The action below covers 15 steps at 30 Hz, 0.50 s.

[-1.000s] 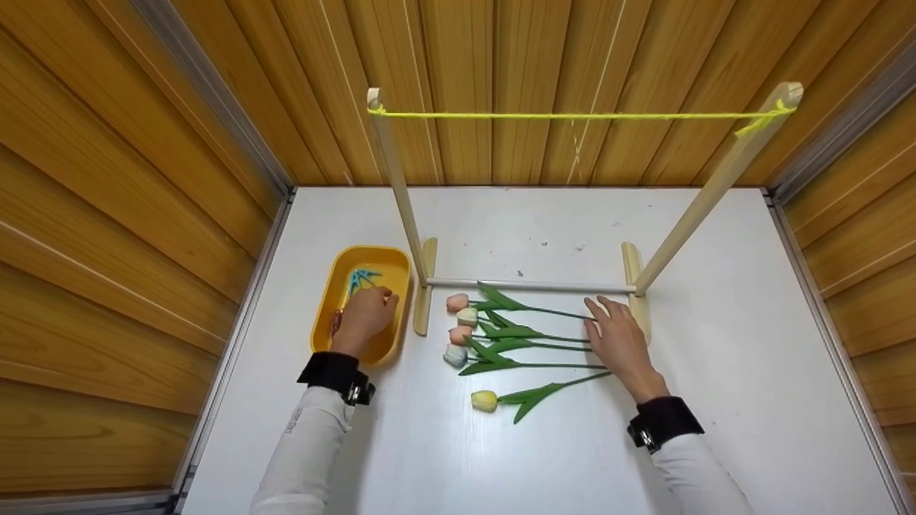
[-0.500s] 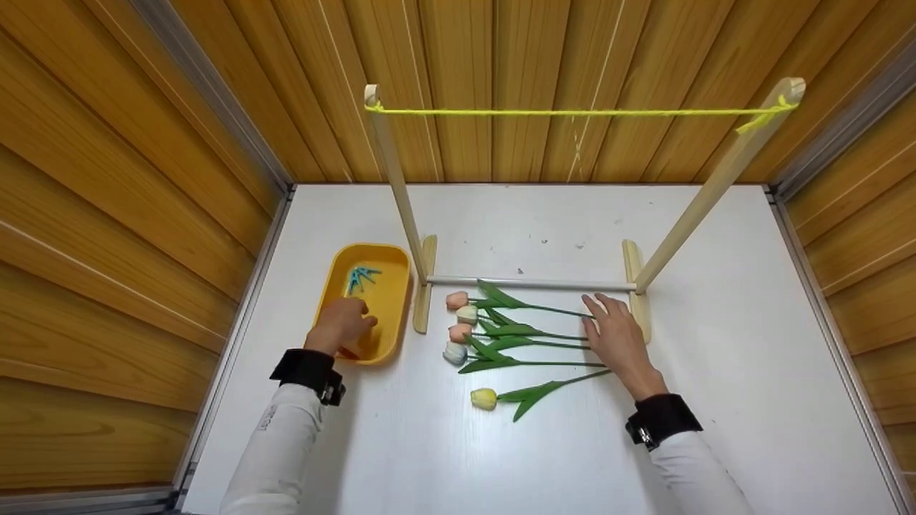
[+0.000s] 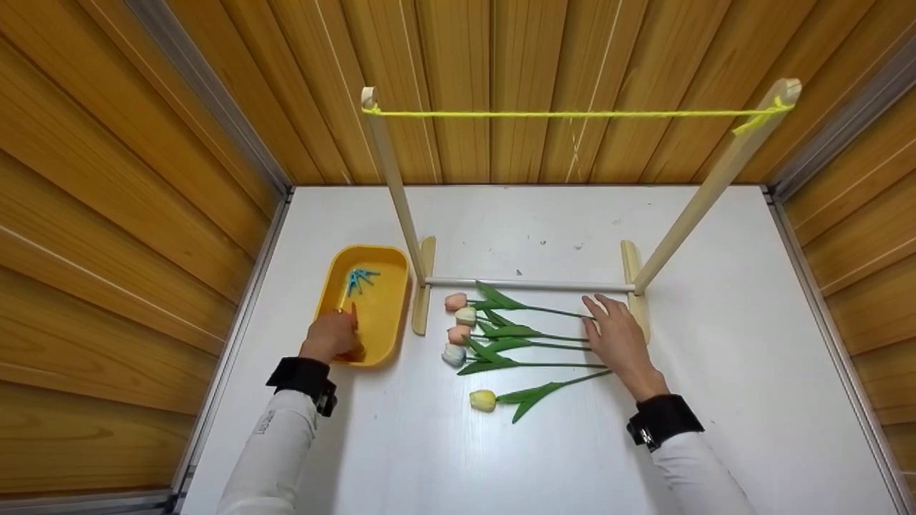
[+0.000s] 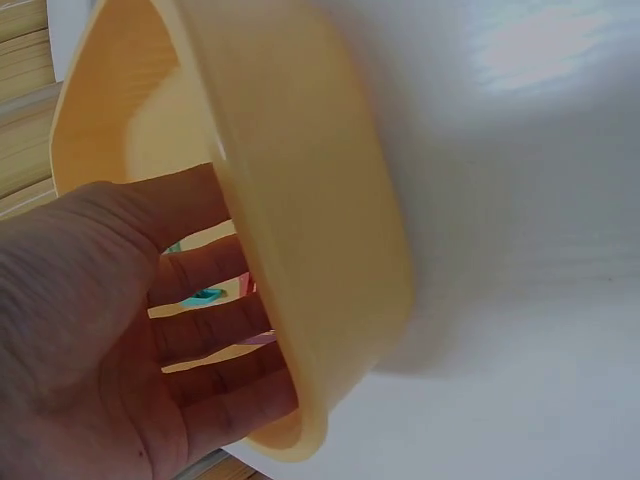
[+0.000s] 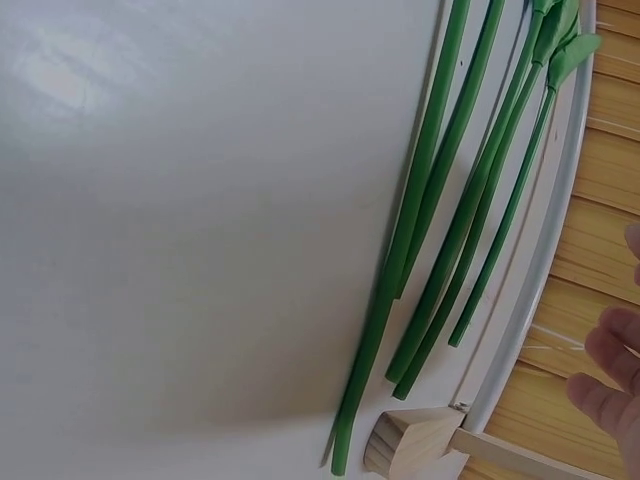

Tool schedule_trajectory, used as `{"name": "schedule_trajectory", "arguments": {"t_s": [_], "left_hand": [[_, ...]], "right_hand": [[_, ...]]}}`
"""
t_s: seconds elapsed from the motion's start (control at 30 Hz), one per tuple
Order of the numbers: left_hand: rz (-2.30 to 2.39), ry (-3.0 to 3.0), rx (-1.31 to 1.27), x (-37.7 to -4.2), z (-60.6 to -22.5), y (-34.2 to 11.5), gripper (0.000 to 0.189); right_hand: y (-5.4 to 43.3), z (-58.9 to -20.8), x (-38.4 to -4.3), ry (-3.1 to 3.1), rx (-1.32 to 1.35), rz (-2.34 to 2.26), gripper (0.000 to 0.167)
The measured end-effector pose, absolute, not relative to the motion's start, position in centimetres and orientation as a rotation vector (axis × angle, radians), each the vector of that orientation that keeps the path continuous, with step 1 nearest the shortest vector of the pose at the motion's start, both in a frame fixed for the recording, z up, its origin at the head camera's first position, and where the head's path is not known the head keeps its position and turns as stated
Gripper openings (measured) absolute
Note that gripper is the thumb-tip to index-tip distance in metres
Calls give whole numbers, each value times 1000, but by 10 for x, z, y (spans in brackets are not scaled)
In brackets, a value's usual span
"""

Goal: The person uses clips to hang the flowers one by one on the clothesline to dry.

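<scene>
My left hand (image 3: pixel 330 336) reaches over the near left rim of a yellow basin (image 3: pixel 383 307). Its fingers are spread inside, their tips hidden by the basin wall in the left wrist view. Between them show a teal piece (image 4: pixel 203 297) and a bit of red (image 4: pixel 246 284). Farther up the basin lie teal clothespins (image 3: pixel 360 279). My right hand (image 3: pixel 617 343) hovers with loosely extended fingers over the stem ends of several artificial tulips. Their heads point left: two peach, one cream (image 3: pixel 466 315), one pale blue (image 3: pixel 454 355), and a yellow tulip (image 3: pixel 483 400) nearest me.
Behind the tulips stands a wooden frame with a left post (image 3: pixel 396 186), a right post (image 3: pixel 715 187) and a white bottom bar (image 3: pixel 529 285). A yellow string (image 3: pixel 565 114) runs between the post tops. Wood-patterned walls (image 3: pixel 529 43) enclose the white table (image 3: pixel 458 465).
My left hand has moved from the basin's middle to its near left side, leaving the teal clothespins in fuller view. The right hand and the tulips have stayed put.
</scene>
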<state>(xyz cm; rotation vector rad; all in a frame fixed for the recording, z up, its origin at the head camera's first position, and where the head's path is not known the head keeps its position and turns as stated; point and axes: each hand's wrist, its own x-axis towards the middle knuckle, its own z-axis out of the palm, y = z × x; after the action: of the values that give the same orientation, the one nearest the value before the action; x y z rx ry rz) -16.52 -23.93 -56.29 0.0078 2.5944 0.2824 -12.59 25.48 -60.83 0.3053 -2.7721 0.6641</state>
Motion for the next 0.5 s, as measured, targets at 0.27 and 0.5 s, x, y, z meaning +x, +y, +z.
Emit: {"name": "schedule_trajectory", "arguments": {"t_s": [0.27,0.5], "left_hand": [[211,2612,71,-162,-575,-240,47],[181,2624,100,-160,-578,-237,36]], "right_hand": [[252,-606,-125,-2774,308,691,39],[252,-602,-127,-2788,308,692,40]]}}
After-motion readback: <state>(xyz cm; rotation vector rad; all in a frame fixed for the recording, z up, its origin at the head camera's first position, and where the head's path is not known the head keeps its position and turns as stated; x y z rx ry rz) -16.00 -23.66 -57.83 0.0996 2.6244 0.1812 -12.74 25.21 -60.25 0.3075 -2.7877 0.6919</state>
